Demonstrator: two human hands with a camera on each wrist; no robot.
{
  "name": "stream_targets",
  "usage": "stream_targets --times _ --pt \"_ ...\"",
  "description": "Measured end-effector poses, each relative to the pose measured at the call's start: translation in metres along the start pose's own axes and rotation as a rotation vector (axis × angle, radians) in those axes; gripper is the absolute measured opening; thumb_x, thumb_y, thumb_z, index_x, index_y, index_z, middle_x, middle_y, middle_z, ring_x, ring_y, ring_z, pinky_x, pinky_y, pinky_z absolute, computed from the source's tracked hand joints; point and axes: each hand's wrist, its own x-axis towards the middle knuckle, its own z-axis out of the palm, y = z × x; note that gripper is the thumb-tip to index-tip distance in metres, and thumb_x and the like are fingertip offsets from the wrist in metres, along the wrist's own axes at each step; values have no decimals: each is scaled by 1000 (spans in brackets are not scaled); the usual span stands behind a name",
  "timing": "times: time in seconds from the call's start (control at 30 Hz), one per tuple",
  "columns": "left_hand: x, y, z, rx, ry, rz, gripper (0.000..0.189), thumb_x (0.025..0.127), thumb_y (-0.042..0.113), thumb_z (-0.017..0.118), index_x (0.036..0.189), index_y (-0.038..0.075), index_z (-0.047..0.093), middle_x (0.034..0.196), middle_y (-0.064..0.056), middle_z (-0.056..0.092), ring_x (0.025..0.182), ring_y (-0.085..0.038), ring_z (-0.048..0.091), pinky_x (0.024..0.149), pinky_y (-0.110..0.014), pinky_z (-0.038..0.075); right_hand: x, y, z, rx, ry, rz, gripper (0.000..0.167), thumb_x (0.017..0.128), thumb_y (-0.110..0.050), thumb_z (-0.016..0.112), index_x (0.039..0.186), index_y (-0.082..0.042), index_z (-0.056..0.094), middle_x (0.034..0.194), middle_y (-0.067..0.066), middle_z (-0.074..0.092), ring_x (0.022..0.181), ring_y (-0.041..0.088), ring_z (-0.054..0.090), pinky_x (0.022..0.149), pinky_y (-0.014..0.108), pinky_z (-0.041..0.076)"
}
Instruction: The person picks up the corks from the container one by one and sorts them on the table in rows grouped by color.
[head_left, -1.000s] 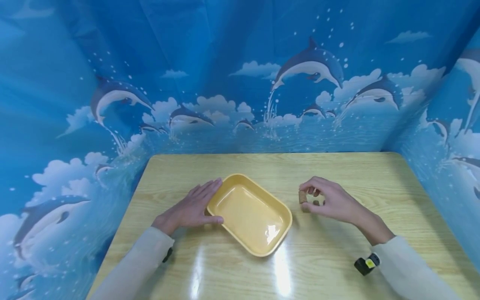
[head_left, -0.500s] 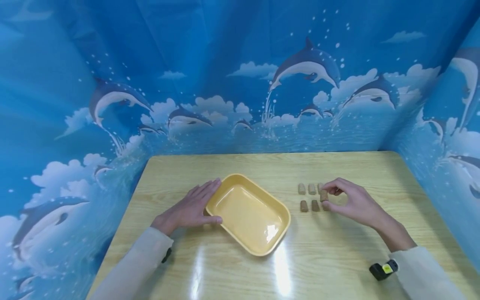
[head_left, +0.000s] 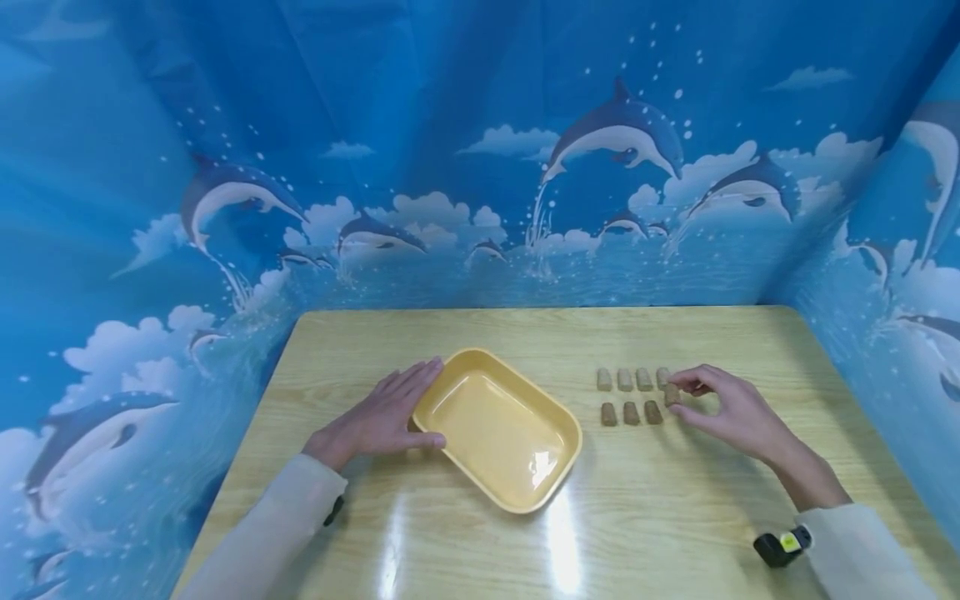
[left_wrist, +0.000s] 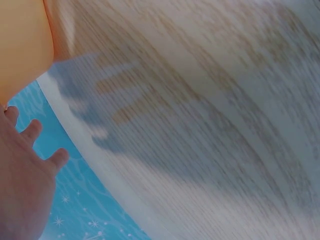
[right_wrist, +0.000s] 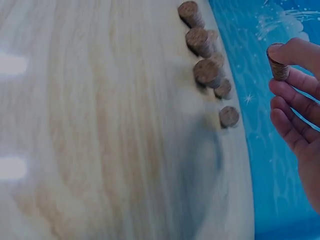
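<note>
My right hand (head_left: 731,412) pinches a small tapered cork (head_left: 672,395) between thumb and fingers, at the right end of two rows of corks. In the right wrist view that held cork (right_wrist: 278,65) appears upright, wider at its top. Several paler corks (head_left: 624,380) make up the back row, and three darker corks (head_left: 632,412) form the front row. My left hand (head_left: 386,415) has its fingers extended against the left end of a yellow rectangular tray (head_left: 495,425); thumb and fingers touch its rim. The left wrist view catches part of the tray (left_wrist: 22,45).
A light wood-grain table (head_left: 420,550) carries everything, with bright reflections near the front. A blue dolphin-printed curtain (head_left: 450,167) stands behind the table and at both sides.
My right hand has moved right along the rows, standing corks in view behind it, and now holds a cork at the right end. The left hand and tray stay in place.
</note>
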Motion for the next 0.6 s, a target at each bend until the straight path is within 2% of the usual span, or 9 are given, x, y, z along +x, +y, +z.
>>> stream_targets --times 0.2,0.6 --pt "-1 1 -1 6 5 21 118 95 81 63 177 28 -3 185 6 -2 172 -30 8 138 -62 11 -5 12 5 11 -2 -2 39 90 -18 90 127 -12 77 115 3 79 100 12 70 85 37 64" --pt "0 1 -1 22 -15 -2 119 93 86 59 176 32 -7 185 10 -5 173 -27 6 139 -59 11 -13 29 17 6 0 17 40 90 -16 90 127 -11 78 113 2 79 99 8 68 84 29 62"
